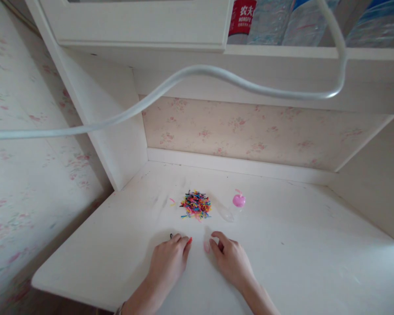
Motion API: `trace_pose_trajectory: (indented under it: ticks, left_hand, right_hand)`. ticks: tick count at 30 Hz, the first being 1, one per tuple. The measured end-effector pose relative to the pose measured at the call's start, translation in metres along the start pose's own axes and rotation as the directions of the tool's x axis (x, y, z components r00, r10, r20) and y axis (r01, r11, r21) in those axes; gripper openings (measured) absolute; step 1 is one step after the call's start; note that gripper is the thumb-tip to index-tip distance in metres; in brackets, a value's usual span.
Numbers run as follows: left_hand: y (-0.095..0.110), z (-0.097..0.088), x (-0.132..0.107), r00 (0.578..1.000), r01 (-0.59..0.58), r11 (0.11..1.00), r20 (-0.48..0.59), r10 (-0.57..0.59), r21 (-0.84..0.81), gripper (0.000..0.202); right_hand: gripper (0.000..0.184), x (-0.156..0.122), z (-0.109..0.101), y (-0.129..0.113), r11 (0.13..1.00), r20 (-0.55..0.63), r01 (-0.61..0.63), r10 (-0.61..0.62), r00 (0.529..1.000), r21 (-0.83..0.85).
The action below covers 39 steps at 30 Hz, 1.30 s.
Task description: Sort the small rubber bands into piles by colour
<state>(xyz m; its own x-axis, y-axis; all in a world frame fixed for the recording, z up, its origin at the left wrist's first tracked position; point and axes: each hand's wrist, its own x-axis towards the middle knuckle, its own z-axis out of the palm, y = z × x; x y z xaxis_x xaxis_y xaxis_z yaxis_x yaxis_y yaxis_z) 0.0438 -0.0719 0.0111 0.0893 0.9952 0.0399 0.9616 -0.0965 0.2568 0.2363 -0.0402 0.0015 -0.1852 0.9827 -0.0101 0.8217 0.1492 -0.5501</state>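
Note:
A small heap of many-coloured short sticks [196, 204] lies on the white desk [282, 245]. To its right lies a clear little bottle [228, 211] on its side with a pink cap [239, 200]. My left hand [168, 261] rests on the desk in front of the heap, fingers curled together, with a red piece at its fingertips and a dark piece beside it. My right hand [229, 258] sits just to the right, thumb and fingers pinched around a small pale pink thing I cannot make out.
A white cable [197, 72] loops across the view above the desk. Shelf uprights close the desk in on the left [118, 144] and right. Water bottles [282, 22] stand on the shelf above. Flowered wallpaper lies behind and to the left.

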Motion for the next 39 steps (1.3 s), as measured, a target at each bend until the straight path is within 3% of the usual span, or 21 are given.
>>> trace_pose_trajectory:
  ticks: [7,11,19,24,33,39]
  left_hand:
    - [0.005,0.004,0.002,1.0,-0.005,1.0,-0.005,0.005,-0.02,0.033]
    - [0.002,-0.001,0.0,1.0,-0.011,0.998,-0.016,0.01,-0.058,0.031]
    - [-0.044,-0.023,0.0,0.993,0.09,0.987,-0.06,-0.099,-0.135,0.028]
    - [-0.07,-0.022,-0.008,0.992,0.117,0.979,-0.031,-0.124,-0.165,0.027]
    - [-0.068,-0.016,-0.015,1.0,-0.02,0.992,0.018,0.022,-0.127,0.03]
    - [-0.07,-0.014,-0.02,1.0,-0.005,0.992,-0.004,0.005,-0.125,0.034]
  right_hand:
    - [0.047,0.041,-0.008,-0.01,0.957,0.034,-0.094,0.107,0.994,-0.273]
    - [0.041,0.053,-0.007,-0.013,0.945,0.023,-0.108,0.121,0.992,-0.309]
    - [0.035,0.05,-0.002,-0.007,0.952,-0.009,-0.082,0.083,0.996,-0.295]
    - [0.034,0.051,-0.001,-0.006,0.952,0.007,-0.103,0.11,0.994,-0.287]
    - [0.036,0.052,0.001,-0.008,0.939,-0.032,-0.087,0.081,0.996,-0.334]
    - [0.036,0.043,0.001,-0.009,0.932,-0.098,-0.091,0.061,0.993,-0.351]
